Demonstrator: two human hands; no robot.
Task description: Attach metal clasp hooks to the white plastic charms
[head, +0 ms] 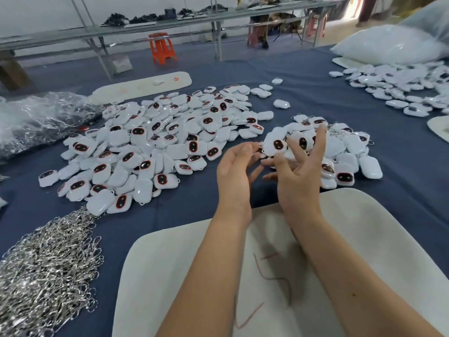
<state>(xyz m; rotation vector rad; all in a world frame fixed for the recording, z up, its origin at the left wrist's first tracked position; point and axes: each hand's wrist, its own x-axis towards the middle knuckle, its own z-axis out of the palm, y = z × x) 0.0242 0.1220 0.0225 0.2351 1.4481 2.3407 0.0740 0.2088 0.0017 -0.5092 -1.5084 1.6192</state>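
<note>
Both hands pinch one white plastic charm w/ dark oval face (277, 145): left hand (237, 173) curled, right hand (300, 171) fingers splayed. Risk: small metal clasp hook (hidden) slips, drops into pile.

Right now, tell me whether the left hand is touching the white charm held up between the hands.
Cannot tell. In the head view the left hand has its fingertips right beside the charm, but blur hides any contact or gap there.

Both forearms bare, no sleeves; left hand (234, 175), right hand (300, 181) ungloved
</note>
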